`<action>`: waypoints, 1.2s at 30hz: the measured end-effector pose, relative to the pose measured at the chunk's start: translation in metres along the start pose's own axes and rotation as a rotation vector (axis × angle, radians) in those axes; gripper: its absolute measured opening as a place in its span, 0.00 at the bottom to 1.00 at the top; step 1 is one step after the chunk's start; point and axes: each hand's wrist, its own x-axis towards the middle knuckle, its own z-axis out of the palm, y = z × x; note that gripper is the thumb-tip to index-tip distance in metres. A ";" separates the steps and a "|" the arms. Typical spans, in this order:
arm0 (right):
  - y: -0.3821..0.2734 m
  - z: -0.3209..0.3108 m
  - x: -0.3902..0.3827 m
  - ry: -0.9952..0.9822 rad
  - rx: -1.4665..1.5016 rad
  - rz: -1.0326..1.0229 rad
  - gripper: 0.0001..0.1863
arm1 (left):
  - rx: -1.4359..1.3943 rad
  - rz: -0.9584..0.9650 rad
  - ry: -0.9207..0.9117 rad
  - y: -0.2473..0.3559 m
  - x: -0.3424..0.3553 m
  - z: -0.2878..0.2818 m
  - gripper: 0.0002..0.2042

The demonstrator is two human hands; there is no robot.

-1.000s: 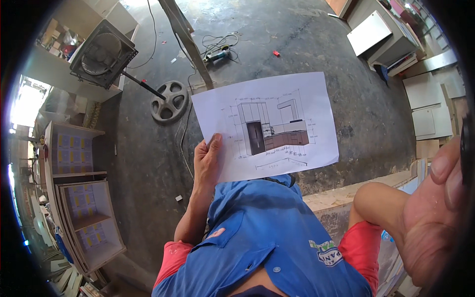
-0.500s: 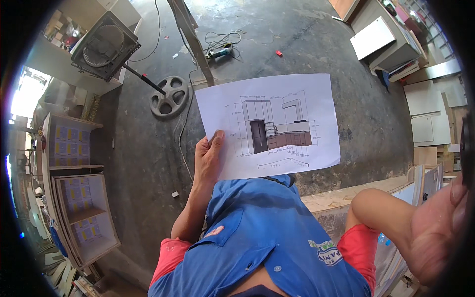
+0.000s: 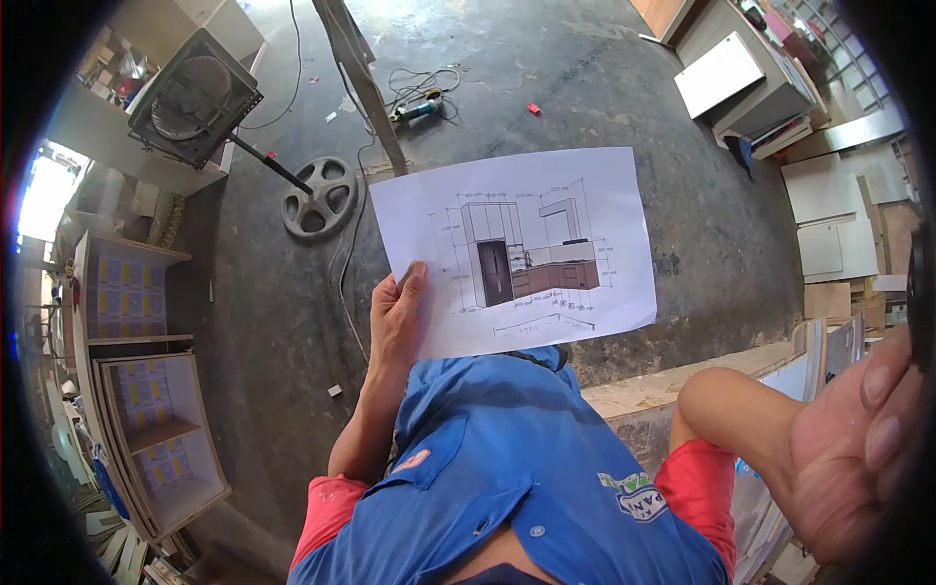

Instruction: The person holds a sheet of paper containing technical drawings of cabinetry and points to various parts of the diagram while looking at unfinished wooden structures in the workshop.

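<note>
My left hand [image 3: 398, 317] grips the lower left edge of a white paper sheet [image 3: 546, 205] held out flat in front of my chest. A coloured drawing of kitchen cabinets with dimension lines is printed on it. My right hand [image 3: 858, 448] is raised close to the camera at the right rim, with the forearm bent up. Its fingertips reach a dark object [image 3: 918, 283] at the picture's edge. Whether the hand holds that object is hidden by the rim. I wear a blue shirt with red sleeves.
On the concrete floor lie a fan on a round wheel base [image 3: 317, 200], a slanted metal post [image 3: 363, 83], a power tool with cables [image 3: 421, 105] and white cabinet panels [image 3: 751, 83] at the right. Open wooden cabinet boxes [image 3: 146, 429] stand at the left. A board edge [image 3: 682, 385] runs beside me.
The view has shifted slightly, so the sheet sits a little lower and more central. My right hand has stayed near the camera at the right rim, moving a little lower.
</note>
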 end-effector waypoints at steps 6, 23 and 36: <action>0.002 0.000 0.002 -0.003 0.009 -0.005 0.21 | -0.017 0.000 0.004 -0.003 -0.001 -0.002 0.15; 0.013 0.007 0.004 0.014 0.031 0.004 0.20 | -0.012 0.011 0.038 -0.001 -0.002 0.001 0.13; 0.006 0.004 0.001 0.019 0.052 -0.001 0.19 | -0.018 -0.003 0.007 -0.004 -0.002 -0.002 0.15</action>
